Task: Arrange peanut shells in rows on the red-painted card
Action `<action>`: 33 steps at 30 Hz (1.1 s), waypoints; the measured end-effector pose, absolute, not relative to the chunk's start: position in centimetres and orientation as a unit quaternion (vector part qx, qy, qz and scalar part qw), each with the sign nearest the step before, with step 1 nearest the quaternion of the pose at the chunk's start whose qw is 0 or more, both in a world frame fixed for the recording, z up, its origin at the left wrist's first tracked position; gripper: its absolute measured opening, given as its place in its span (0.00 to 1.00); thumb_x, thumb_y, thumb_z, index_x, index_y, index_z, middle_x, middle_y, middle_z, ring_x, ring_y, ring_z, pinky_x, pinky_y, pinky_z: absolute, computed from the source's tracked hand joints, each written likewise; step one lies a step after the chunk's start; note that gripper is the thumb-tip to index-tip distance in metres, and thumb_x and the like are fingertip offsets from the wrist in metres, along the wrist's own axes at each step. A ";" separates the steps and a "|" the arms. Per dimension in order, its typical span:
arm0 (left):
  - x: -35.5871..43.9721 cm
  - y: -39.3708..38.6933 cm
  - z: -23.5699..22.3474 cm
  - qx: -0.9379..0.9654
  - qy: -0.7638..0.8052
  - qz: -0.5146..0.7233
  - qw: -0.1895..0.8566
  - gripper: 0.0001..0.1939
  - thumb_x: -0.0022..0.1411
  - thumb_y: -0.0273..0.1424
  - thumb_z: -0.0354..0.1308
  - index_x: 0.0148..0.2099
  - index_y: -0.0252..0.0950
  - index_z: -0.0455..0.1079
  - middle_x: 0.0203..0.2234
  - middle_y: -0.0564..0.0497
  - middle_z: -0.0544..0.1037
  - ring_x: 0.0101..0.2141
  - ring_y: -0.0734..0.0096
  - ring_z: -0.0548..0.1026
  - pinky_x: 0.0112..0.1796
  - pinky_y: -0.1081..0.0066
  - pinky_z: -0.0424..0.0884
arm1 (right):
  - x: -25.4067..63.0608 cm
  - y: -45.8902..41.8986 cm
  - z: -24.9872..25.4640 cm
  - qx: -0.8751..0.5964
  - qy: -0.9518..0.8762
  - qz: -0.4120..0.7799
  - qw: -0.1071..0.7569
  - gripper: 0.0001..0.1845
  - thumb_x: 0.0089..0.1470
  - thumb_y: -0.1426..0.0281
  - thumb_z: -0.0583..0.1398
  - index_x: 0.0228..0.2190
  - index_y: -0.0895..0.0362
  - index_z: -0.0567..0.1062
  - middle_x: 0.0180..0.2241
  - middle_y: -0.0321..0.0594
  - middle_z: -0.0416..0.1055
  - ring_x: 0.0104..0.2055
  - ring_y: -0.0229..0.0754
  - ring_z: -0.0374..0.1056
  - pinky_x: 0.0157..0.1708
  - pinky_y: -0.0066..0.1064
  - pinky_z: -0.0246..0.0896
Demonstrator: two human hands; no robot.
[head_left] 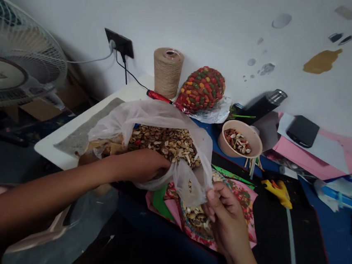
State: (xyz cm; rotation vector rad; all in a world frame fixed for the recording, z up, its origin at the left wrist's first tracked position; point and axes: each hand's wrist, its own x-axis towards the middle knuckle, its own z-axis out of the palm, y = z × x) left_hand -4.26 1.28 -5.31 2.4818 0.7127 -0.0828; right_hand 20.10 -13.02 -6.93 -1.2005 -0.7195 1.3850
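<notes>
A translucent white plastic bag [153, 109] stands open, filled with brown and pale shell pieces [159, 141]. At its near side, my left hand [152, 165] is closed against the bag's edge, with the fingertips partly hidden. My right hand [226, 205] pinches the bag's right corner between thumb and fingers, stretching the film. A few small pieces show through that stretched part. Below lies a round picture [198, 223] covered with pale shell pieces on red-patterned pink paper [246, 203], partly covered by the bag and my right hand.
Behind the bag stand a twine spool [167, 73] and a multicoloured pebbled ball [203, 89]. A pink bowl [242, 136] of pieces sits near a black flask [267, 105]. Rightward lie a yellow glue gun [277, 191] and a phone [303, 131]. A fan [25, 51] stands left.
</notes>
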 end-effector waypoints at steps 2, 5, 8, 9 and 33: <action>-4.2 1.6 -5.5 0.925 0.280 -0.033 0.253 0.11 0.70 0.24 0.57 0.45 0.40 0.81 0.39 0.49 0.86 0.37 0.65 0.82 0.37 0.72 0.73 | 20.2 -13.3 -7.0 -0.498 -0.309 0.594 0.551 0.20 0.58 0.55 0.75 0.30 0.54 0.76 0.19 0.25 0.57 0.20 0.30 0.47 0.22 0.26 0.42; -4.6 2.3 -5.8 0.930 0.295 -0.001 0.221 0.12 0.70 0.24 0.56 0.46 0.39 0.81 0.43 0.46 0.85 0.45 0.61 0.82 0.44 0.69 0.74 | 20.4 -13.4 -7.0 -0.489 -0.308 0.599 0.555 0.20 0.59 0.55 0.74 0.30 0.54 0.75 0.19 0.25 0.56 0.19 0.29 0.46 0.22 0.25 0.41; -5.2 3.2 -5.9 0.918 0.306 0.029 0.249 0.15 0.69 0.22 0.55 0.50 0.40 0.80 0.45 0.47 0.84 0.48 0.62 0.81 0.49 0.69 0.74 | 20.4 -13.3 -6.9 -0.487 -0.302 0.597 0.561 0.19 0.59 0.56 0.74 0.30 0.54 0.75 0.18 0.24 0.56 0.19 0.29 0.46 0.22 0.25 0.41; -5.4 3.5 -5.8 0.912 0.315 0.034 0.260 0.16 0.70 0.22 0.53 0.51 0.40 0.80 0.46 0.48 0.84 0.48 0.63 0.81 0.50 0.69 0.74 | 20.5 -13.2 -6.9 -0.487 -0.299 0.596 0.564 0.20 0.59 0.55 0.75 0.30 0.54 0.75 0.18 0.24 0.56 0.19 0.29 0.46 0.23 0.25 0.41; -5.5 3.9 -6.6 0.938 0.336 -0.013 0.088 0.29 0.74 0.28 0.53 0.74 0.34 0.66 0.70 0.35 0.70 0.68 0.49 0.70 0.68 0.53 0.65 | 20.5 -13.5 -7.5 -0.520 -0.265 0.591 0.557 0.23 0.55 0.53 0.76 0.29 0.55 0.75 0.19 0.25 0.56 0.20 0.29 0.46 0.22 0.25 0.41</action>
